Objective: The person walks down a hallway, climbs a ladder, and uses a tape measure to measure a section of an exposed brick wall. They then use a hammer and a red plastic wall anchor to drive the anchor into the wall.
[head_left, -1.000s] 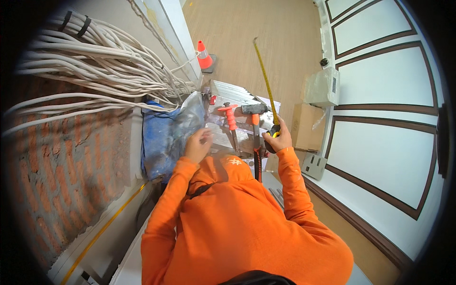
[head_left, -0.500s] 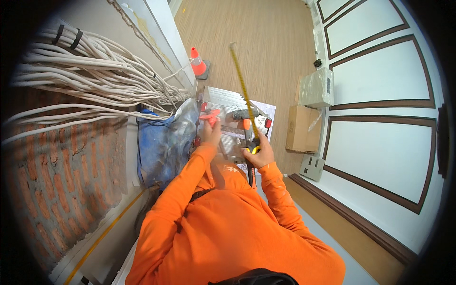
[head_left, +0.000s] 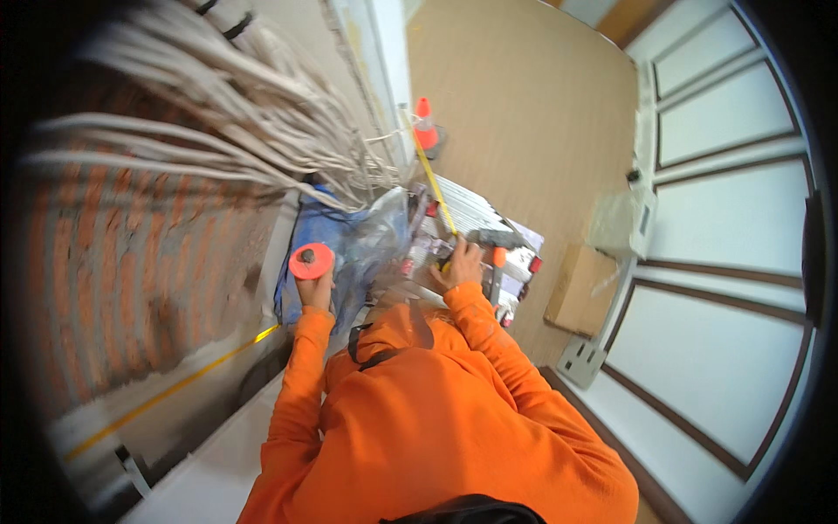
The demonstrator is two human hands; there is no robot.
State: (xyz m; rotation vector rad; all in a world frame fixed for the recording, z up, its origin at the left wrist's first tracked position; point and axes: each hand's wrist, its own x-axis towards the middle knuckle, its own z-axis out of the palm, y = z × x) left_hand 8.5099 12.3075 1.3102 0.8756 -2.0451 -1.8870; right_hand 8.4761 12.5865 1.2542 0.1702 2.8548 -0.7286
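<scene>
My left hand (head_left: pixel 316 295) is closed round a chisel (head_left: pixel 311 260) with a round red hand guard, seen end-on with its grey head in the middle; its blade is hidden. It is held up in front of a blue bag with clear plastic (head_left: pixel 325 225). My right hand (head_left: pixel 463 265) is closed on a tape measure (head_left: pixel 447 262), whose case is mostly behind the fingers. Its yellow blade (head_left: pixel 436 189) sticks out stiffly, away and to the left. Just beyond this hand lies a hammer (head_left: pixel 494 237) with a dark grey head.
Thick bundles of white cables (head_left: pixel 218 109) hang along the exposed brick wall (head_left: pixel 131 279) at left. A traffic cone (head_left: pixel 425 122) stands on the floor ahead. Corrugated silvery material (head_left: pixel 465 203) lies beneath the tools. A cardboard box (head_left: pixel 580 284) stands at right, beside the panelled wall.
My left hand has moved left and nearer with the chisel, toward the brick wall. The tape blade now tilts left and shows less length. The whole view has turned and is blurred.
</scene>
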